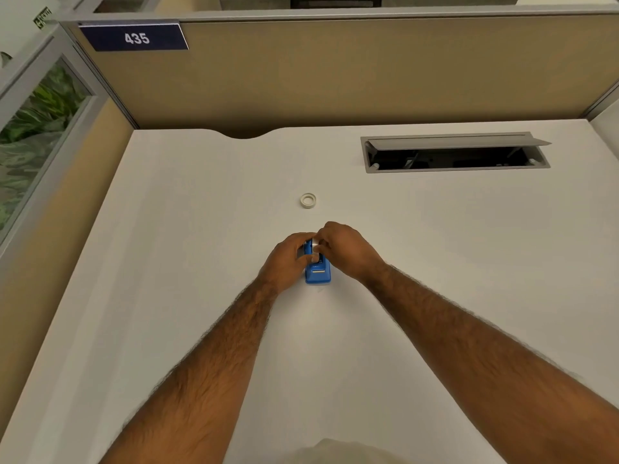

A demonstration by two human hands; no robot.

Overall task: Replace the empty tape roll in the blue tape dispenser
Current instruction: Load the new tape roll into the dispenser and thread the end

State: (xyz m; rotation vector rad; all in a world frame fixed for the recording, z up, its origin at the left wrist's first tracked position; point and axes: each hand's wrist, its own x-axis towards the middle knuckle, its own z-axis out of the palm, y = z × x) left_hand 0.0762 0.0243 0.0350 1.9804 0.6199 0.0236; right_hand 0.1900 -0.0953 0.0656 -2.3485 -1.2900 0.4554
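On the white desk (pixel 201 229), inside a tan-panelled cubicle, the blue tape dispenser (pixel 317 272) stands near the middle, its cutter end toward the person. The left hand (pixel 288 259) is clamped around the dispenser body. The right hand (pixel 341 246) pinches a pale roll (pixel 315 246) seated in the dispenser. A second ring (pixel 308 200) lies apart, farther back; which one is spent cannot be told. Recommended: hold the body firmly to the desk and move the roll straight along its slot, without twisting. An open cable tray (pixel 455 152) sits rear right; a sign (pixel 134 36) reads 435.
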